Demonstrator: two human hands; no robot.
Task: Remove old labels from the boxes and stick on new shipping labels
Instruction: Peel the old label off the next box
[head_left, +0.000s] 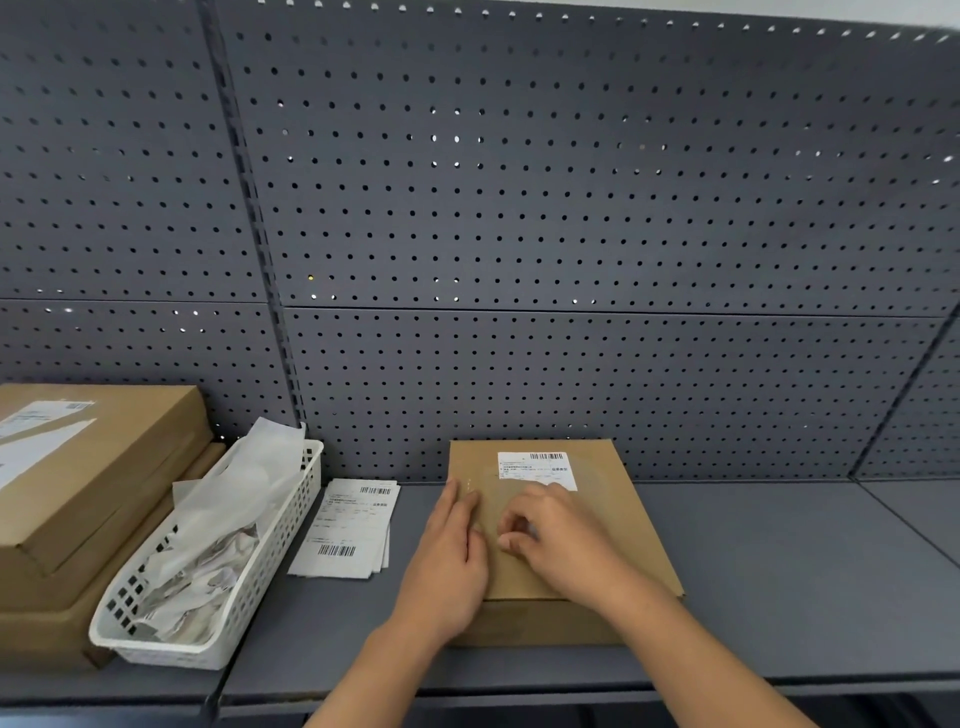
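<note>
1. Brown box (623, 519), 6 o'clock on grey shelf (779, 571); white barcode label (537, 470) at its 12 o'clock edge.
2. My left grip (447, 556) lies flat, released; right grip (556, 540) curled, hold unclear.
3. Pegboard (571, 208) behind.

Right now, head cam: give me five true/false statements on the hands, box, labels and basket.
1. The left hand lies flat on the box. True.
2. The box top is bare. False: a label sits near its far edge.
3. The basket holds crumpled paper. True.
4. The label stack lies right of the box. False: it lies to the left, between basket and box.
5. The right hand holds a scraper. False: no tool shows; its curled fingers are on the box top by the label.
</note>
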